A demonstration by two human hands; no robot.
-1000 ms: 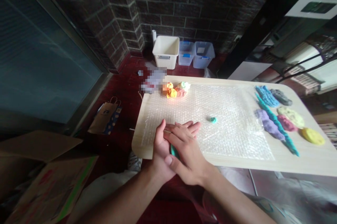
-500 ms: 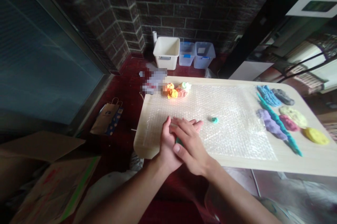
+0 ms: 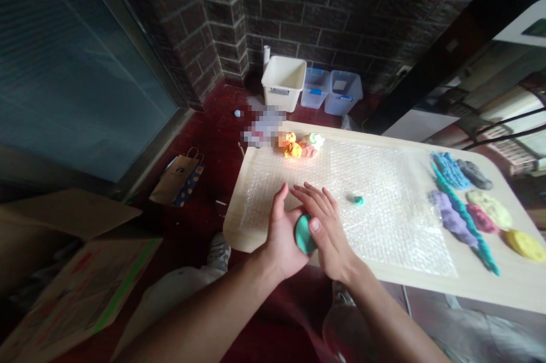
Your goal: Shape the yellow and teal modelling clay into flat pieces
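Observation:
A flattened disc of green modelling clay [image 3: 305, 234] lies on the upturned palm of my left hand [image 3: 284, 238], whose thumb points up and away from it. Over the left fingers, my right hand [image 3: 326, 226] is stretched out flat, its thumb against the clay's right edge. My left fingertips are hidden beneath it. On the bubble wrap [image 3: 384, 221] just right of my hands sits a small green clay ball [image 3: 359, 201].
Orange and yellow clay lumps [image 3: 293, 150] lie at the table's far left. On the right are a long teal clay strip [image 3: 463, 209], purple clay [image 3: 452, 218], blue clay [image 3: 450, 169] and yellow clay [image 3: 524, 244]. A cardboard box [image 3: 85, 289] stands at lower left.
My right hand has tilted and slid off the left palm, so the green clay now shows as a flat disc. The whole view has shifted slightly.

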